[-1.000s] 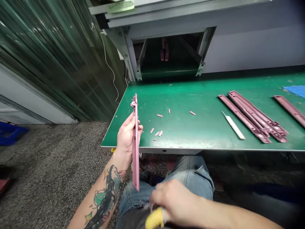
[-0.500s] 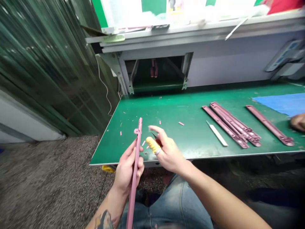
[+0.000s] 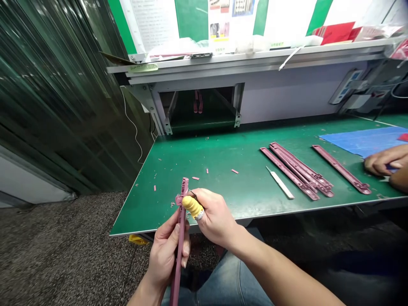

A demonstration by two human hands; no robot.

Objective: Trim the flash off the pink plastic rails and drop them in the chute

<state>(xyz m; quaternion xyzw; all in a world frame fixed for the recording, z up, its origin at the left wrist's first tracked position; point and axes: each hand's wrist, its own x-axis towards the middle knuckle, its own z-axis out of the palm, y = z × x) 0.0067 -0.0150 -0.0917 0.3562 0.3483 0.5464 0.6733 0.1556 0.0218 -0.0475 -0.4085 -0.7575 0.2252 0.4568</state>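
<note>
My left hand (image 3: 165,250) is wrapped around a long, narrow pink plastic strip (image 3: 180,250), which stands up in front of me with its near end running out of view at the bottom. A small round tab (image 3: 179,199) sticks out near the strip's far end. My right hand (image 3: 216,216), with a yellow finger cot (image 3: 193,207) on its thumb, is closed on a small tool with a dark pointed tip (image 3: 193,194). Most of that tool is hidden in the fingers. The thumb is at the strip, beside the tab.
Small pink offcuts (image 3: 235,171) lie scattered on the green table (image 3: 219,195). A white-handled pointed tool (image 3: 281,183) rests beside several pink strips (image 3: 293,170), with another strip (image 3: 342,169) farther right. Another person's hand (image 3: 387,160) is by a blue sheet (image 3: 366,138).
My right hand has moved left and down against the strip's far end, where it was apart before. The strip has turned to show its slotted face. The view has tilted up and shifted right.
</note>
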